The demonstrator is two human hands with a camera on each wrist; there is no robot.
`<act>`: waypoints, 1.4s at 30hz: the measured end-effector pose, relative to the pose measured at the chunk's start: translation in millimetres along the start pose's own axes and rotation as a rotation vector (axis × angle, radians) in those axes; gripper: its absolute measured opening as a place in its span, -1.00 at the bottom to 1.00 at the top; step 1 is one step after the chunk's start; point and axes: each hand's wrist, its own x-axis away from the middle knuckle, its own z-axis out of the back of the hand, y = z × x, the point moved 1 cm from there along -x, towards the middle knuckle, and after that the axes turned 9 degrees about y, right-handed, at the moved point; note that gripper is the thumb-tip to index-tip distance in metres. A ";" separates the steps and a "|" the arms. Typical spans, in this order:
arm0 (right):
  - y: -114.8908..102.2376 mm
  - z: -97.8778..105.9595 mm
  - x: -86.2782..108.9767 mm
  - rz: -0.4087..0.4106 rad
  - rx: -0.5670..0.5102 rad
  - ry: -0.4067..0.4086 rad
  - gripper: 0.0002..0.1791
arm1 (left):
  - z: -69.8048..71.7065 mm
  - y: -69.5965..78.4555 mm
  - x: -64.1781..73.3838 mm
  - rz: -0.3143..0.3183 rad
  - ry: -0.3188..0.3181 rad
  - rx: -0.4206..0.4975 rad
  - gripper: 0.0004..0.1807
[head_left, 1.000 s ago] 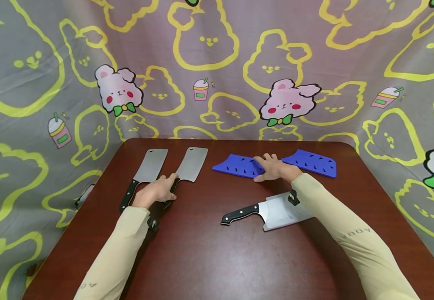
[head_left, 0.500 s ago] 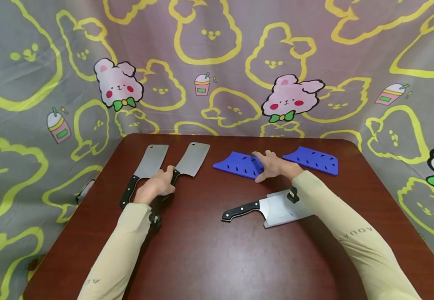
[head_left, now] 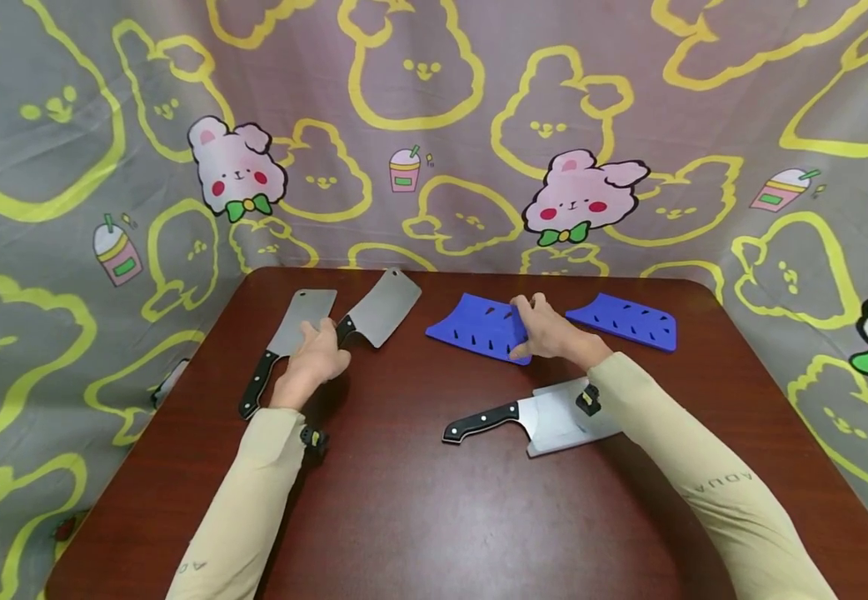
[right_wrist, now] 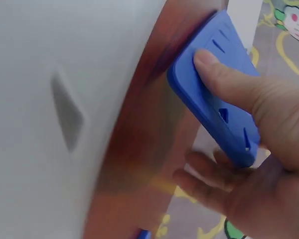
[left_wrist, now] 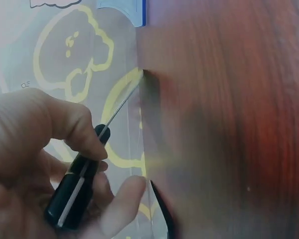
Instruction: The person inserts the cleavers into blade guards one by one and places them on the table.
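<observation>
My left hand grips the black handle of a cleaver. Its broad steel blade is tilted, pointing toward the back of the table, and shows edge-on in the left wrist view. With thumb on top and fingers beneath, my right hand pinches the right end of a blue slotted blade guard, whose curved end faces the cleaver. Another cleaver lies flat to the left, partly behind my left hand. In front of my right arm lies a third cleaver, its black handle pointing left and its blade in a whitish guard.
A second blue blade guard lies at the back right, just beyond my right wrist. The brown wooden table ends at a patterned curtain hung behind it and along both sides.
My left hand has raised and tilted its cleaver, which lay flat before. The right hand's blue guard has lifted and turned its face more toward me. The other cleavers stay put.
</observation>
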 end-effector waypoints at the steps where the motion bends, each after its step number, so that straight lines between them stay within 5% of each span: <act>1: -0.4 0.5 1.1 0.010 -0.039 0.016 -0.07 | 0.9 0.6 0.2 -0.004 0.006 -0.002 -0.27; 10: -2.0 10.1 10.7 0.107 -0.193 0.193 -0.66 | 0.6 6.8 1.7 -0.065 -0.034 0.047 -0.36; 19: 0.2 24.2 25.2 0.003 -0.303 0.300 -0.71 | -0.1 22.1 5.0 -0.103 -0.006 0.114 -0.52; 34: 6.1 70.2 54.0 -0.129 -0.517 0.563 -0.68 | 21.4 42.9 15.1 -0.136 -0.003 0.330 -0.69; 42: 11.5 88.7 70.6 -0.110 -0.894 0.673 -0.87 | 36.8 45.1 17.6 -0.169 -0.060 0.396 -0.63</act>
